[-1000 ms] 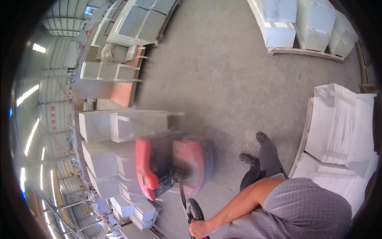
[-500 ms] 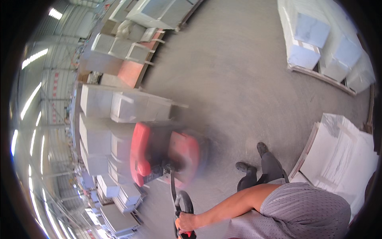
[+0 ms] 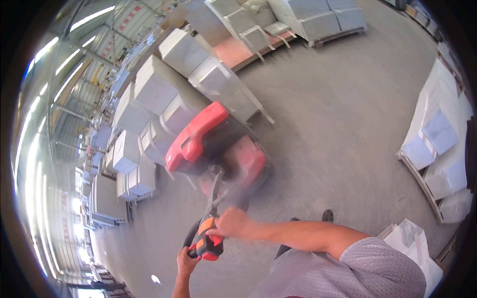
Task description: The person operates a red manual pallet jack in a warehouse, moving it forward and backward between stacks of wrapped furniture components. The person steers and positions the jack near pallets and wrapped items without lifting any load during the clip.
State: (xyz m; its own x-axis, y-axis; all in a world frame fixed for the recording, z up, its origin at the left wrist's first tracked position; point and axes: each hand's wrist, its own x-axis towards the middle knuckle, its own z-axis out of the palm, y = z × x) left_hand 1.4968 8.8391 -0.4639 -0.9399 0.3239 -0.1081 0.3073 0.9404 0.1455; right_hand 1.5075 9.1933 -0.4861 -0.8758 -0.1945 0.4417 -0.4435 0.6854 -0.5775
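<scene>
Two hands [image 3: 187, 262] [image 3: 233, 223] hold the handle [image 3: 202, 242], floor [image 3: 338, 124] spreading between stack edges [image 3: 418, 153].

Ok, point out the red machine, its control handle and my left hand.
Red machine [image 3: 199, 130]: head view, farther red cover.
Control handle [image 3: 202, 242]: head view, orange-black head.
Left hand [image 3: 186, 261]: head view, middle of hand.

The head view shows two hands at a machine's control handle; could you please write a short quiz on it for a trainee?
1. Multiple choice: What colour is the machine's large cover?
A) Green
B) Red
C) Yellow

2. True or false: The left hand is on the control handle.

3. Short answer: Which of the person's hands appears higher in the picture?

Key:
1. B
2. True; its fingers are at the black grip.
3. The right hand.
</scene>
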